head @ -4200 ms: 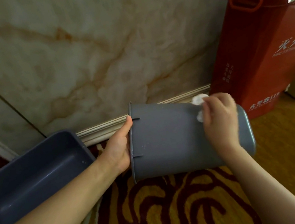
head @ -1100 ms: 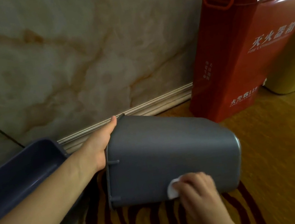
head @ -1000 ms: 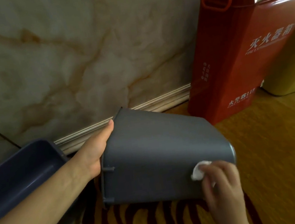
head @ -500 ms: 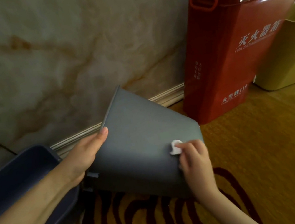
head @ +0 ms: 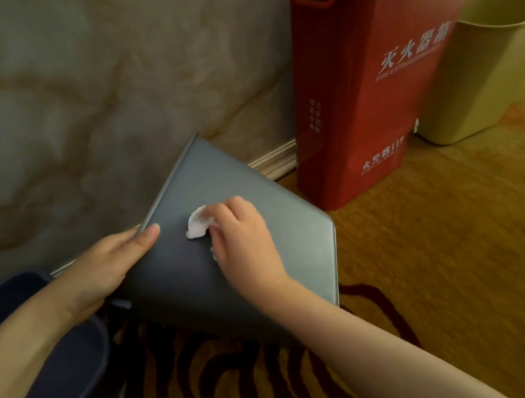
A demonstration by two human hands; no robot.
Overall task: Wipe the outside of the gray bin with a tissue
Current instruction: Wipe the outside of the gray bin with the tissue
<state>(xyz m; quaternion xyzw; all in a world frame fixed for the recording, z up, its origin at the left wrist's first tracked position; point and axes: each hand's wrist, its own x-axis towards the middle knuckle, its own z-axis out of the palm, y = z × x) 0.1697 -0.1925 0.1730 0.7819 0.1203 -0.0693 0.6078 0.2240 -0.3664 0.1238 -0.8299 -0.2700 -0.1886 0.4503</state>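
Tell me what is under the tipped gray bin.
Under the gray bin lies a patterned rug, gold with dark red swirls. The bin hides whatever sits directly beneath it, and its mouth faces away, so its inside is unseen.

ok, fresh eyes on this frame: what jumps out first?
The tipped gray bin at centre, the right hand pressing a white tissue on its side while the left hand steadies its rim. Behind it, a tall red fire extinguisher box stands against the marble wall.
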